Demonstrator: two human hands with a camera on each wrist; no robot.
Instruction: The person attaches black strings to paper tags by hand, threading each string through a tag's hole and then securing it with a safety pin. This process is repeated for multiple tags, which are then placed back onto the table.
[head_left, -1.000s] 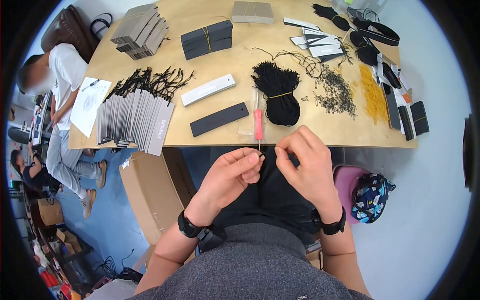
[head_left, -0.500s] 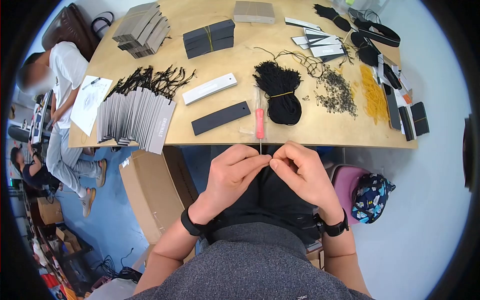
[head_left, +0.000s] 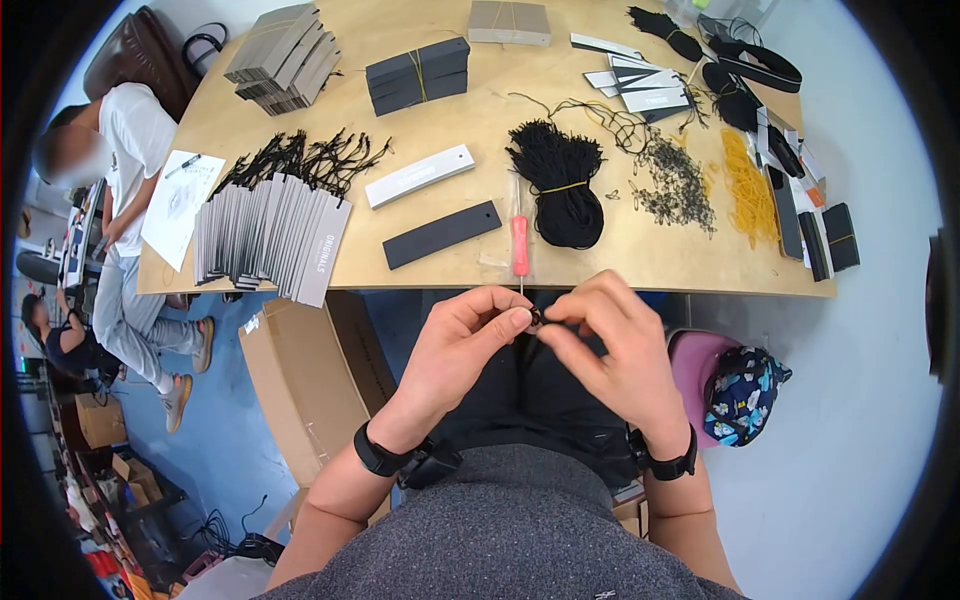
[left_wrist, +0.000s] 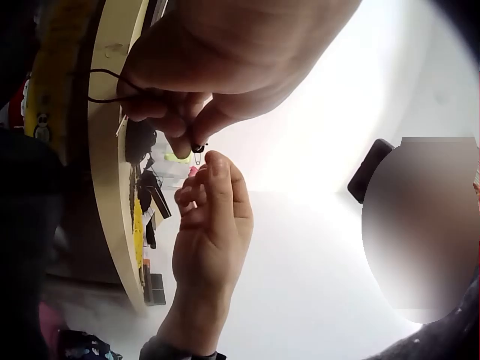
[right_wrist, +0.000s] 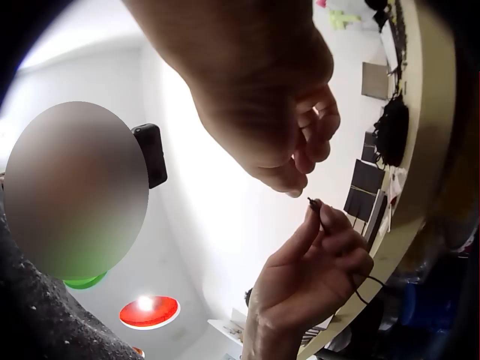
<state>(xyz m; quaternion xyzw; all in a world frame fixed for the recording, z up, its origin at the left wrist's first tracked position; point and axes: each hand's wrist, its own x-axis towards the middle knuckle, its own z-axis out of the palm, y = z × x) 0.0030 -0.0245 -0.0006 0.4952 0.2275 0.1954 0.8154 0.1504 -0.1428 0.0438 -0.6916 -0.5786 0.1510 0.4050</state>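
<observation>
The left hand (head_left: 455,345) pinches a small black cord piece (head_left: 534,317) between thumb and forefinger, just past the table's front edge. A cord loop (left_wrist: 101,72) trails from this hand in the left wrist view, and a tiny metal pin (left_wrist: 199,158) shows at the pinched end. Close by on the right, the right hand (head_left: 625,350) has its thumb and forefinger bent and slightly parted. In the right wrist view a small gap separates its fingertips from the knotted cord tip (right_wrist: 313,203).
On the table (head_left: 330,270) lie a red-handled tool (head_left: 519,246), a black cord bundle (head_left: 565,190), a pile of pins (head_left: 670,185), yellow bands (head_left: 745,190), dark and white strips, and corded grey tags (head_left: 270,230). A carton (head_left: 300,380) stands below; another person sits left.
The hands' fingertips met half a second ago; now the right fingertips stand slightly apart from the left hand, and the black cord piece shows between them. The things on the table lie as before.
</observation>
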